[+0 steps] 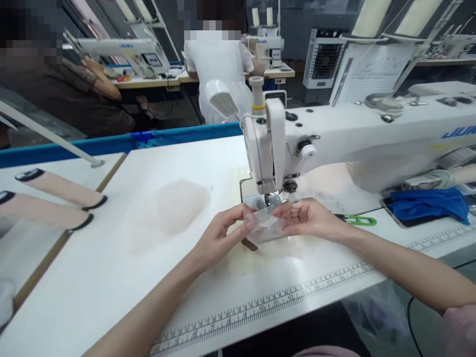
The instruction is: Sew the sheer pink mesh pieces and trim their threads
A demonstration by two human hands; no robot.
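A translucent piece (265,227) is streaked with whitish lines. The white sewing machine (345,126) is lettered in blue, the white table (107,272) marked with dark ruler scales. Pale pink spools (67,190) are banded in black, the snips (360,220) coloured green.

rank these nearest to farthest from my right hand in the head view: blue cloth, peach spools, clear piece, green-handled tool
From the right hand:
1. Clear piece: held in it
2. Green-handled tool: just to its right
3. Blue cloth: farther right
4. Peach spools: far left
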